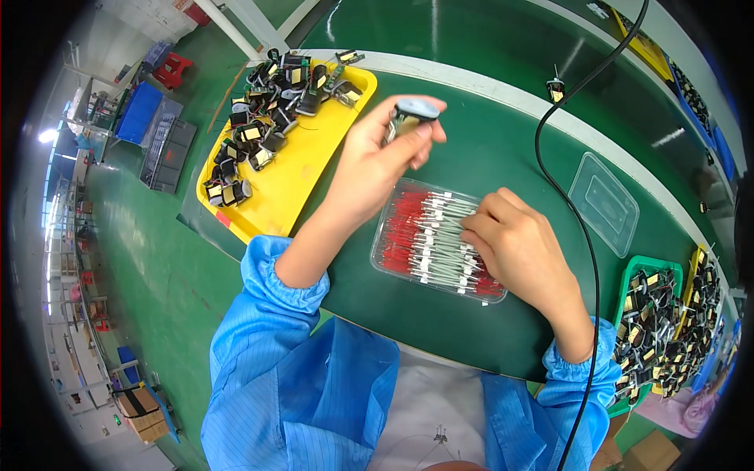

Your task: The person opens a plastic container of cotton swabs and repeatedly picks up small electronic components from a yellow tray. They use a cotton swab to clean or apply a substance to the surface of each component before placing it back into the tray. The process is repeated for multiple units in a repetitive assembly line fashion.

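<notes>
Raised over the green table, my left hand (pixel 381 157) grips a small electrical part with a round grey end (pixel 417 108). The fingers hide most of that part's body. Below and to its right lies a clear plastic box (pixel 379 250) filled with short wire leads (pixel 432 243). These leads have red ends, pale sleeves and white connectors, laid side by side in rows. My right hand (pixel 522 243) is over the box's right half, thumb and fingers pinched together at the leads. Whether a lead is between those fingertips is hidden.
A yellow tray (pixel 302 188) with piled black parts stands at the left. A black cable (pixel 577 212) hangs across the right side. Beyond it are a clear lid (pixel 605 206) and a green basket (pixel 628 286) of similar parts. One part (pixel 555 89) sits at the far edge.
</notes>
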Demonstrator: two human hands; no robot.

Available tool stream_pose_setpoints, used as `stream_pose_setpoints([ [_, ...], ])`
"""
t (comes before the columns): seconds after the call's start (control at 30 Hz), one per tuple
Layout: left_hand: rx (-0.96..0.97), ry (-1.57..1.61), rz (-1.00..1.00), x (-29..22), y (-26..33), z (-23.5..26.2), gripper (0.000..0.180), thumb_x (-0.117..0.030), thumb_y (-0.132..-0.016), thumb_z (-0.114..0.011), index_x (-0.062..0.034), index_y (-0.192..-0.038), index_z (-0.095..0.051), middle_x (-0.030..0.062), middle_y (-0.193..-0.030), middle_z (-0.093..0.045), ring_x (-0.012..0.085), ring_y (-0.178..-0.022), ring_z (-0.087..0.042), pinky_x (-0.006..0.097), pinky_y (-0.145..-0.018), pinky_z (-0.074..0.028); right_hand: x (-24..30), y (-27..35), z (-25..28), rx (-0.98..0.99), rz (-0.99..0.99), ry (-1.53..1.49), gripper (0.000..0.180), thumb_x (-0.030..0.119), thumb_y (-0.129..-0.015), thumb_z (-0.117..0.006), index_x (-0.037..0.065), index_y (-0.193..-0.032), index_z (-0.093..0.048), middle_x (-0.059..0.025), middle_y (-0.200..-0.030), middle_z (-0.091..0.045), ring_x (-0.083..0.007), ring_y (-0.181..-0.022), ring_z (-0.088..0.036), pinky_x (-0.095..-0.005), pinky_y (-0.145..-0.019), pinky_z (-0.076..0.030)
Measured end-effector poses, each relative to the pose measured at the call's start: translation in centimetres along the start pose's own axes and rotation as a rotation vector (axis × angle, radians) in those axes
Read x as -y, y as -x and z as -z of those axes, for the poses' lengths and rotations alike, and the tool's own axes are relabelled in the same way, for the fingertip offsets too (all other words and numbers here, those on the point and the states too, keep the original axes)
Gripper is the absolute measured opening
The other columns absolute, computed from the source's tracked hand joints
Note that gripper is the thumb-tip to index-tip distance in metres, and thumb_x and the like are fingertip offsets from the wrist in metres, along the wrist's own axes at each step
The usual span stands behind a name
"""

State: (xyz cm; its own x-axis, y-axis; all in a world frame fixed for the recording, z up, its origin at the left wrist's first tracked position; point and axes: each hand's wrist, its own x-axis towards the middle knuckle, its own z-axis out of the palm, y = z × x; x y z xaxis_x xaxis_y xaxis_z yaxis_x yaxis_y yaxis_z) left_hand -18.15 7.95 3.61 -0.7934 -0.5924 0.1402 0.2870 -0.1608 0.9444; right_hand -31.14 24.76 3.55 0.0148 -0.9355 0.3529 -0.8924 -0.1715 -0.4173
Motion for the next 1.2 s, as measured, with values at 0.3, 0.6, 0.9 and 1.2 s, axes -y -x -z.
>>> stream_pose_setpoints([
  [0.3,0.12,0.166,0.114,1.5,1.0,0.7,0.051,-0.035,-0.098,-0.043,0.0047,-0.13,-0.043,0.0054,-0.09,-0.049,0.0139,-0.078,-0.044,0.029,-0.074,-0.039,0.4,-0.3,1.6,-0.025,-0.066,-0.217,0.008,0.001,-0.071,-0.068,0.001,-0.075,-0.061,-0.007,-0.076,-0.056,-0.0188,-0.073,-0.058,-0.0321,-0.058,-0.047],
  [0.6,0.187,0.011,0.048,0.8,2.0,-0.4,0.06,-0.019,-0.084,-0.071,0.0039,-0.132,-0.042,0.006,-0.096,-0.05,0.0132,-0.079,-0.05,0.026,-0.069,-0.043,-0.1,-0.3,4.1,-0.244,-0.369,-1.06,0.013,-0.004,-0.085,-0.063,-0.005,-0.098,-0.061,-0.0098,-0.092,-0.065,-0.0124,-0.084,-0.062,-0.0238,-0.074,-0.049],
  [0.9,0.242,-0.335,-0.164,1.3,2.2,-0.5,0.046,-0.01,-0.085,-0.067,0.001,-0.127,-0.053,0.0078,-0.115,-0.047,0.0158,-0.095,-0.053,0.026,-0.075,-0.048,-0.7,-0.1,4.6,-0.282,-0.361,-1.231,0.02,-0.002,-0.085,-0.065,-0.005,-0.104,-0.062,-0.0128,-0.093,-0.067,-0.013,-0.083,-0.064,-0.0258,-0.073,-0.052],
  [1.2,0.257,-0.225,0.106,0.6,3.0,-0.4,0.036,-0.02,-0.096,-0.052,0.0032,-0.125,-0.049,0.0111,-0.105,-0.057,0.0093,-0.074,-0.049,0.022,-0.065,-0.041,-1.3,0.0,4.8,-0.275,-0.45,-1.391,0.028,0.009,-0.088,-0.063,-0.004,-0.112,-0.059,-0.015,-0.098,-0.067,-0.0106,-0.073,-0.062,-0.0225,-0.062,-0.049],
])
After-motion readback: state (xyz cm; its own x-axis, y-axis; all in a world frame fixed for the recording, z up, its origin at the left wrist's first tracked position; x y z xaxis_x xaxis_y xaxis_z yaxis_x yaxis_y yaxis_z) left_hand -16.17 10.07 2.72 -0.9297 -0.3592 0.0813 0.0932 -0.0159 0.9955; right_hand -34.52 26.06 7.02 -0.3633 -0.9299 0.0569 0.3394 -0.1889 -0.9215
